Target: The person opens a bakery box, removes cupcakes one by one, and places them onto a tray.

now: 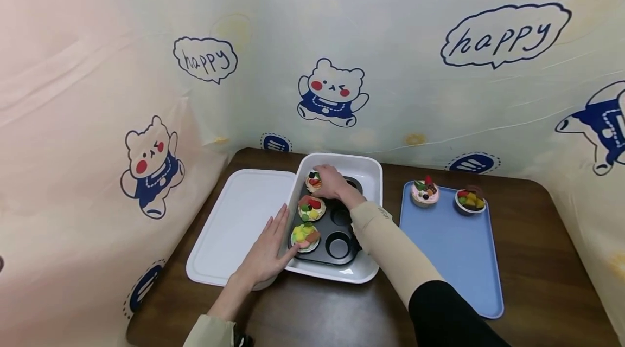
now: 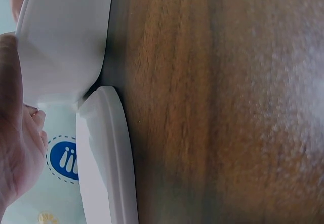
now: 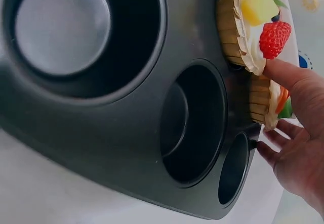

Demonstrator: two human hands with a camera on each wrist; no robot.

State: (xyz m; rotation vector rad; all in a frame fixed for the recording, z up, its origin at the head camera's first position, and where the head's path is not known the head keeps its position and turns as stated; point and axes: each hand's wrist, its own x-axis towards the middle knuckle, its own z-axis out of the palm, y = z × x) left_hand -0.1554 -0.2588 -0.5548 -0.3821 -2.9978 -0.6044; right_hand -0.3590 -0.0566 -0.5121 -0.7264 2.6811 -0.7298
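A person leans over a wooden counter (image 1: 547,260), the right hand (image 1: 333,181) clamping its fingers around the far fruit tart (image 1: 313,180) in the left column of a dark muffin pan (image 1: 319,254). That tart sits toward the counter's far edge. One finger lies just beside the middle tart (image 1: 312,209), topped with cream and red and green fruit; below it rests the near tart (image 1: 305,237), piled with yellow pieces. Dark round wells line the pan's right column.

The pan lies in a deep white tray (image 1: 373,217) by the middle of the counter's far edge. The left hand (image 1: 266,249) rests on that tray's left rim, its fingers straight and the thumb spread apart toward the near tart. Just beside, a flat white tray (image 1: 234,222) lies toward the counter's far left corner.

Toward the right edge, a blue tray (image 1: 456,260) carries a pink-creamed cake (image 1: 425,193) and a fruit cup (image 1: 470,200) at its far end. Behind, cartoon bears and the word "happy" decorate a pale backdrop (image 1: 400,92).
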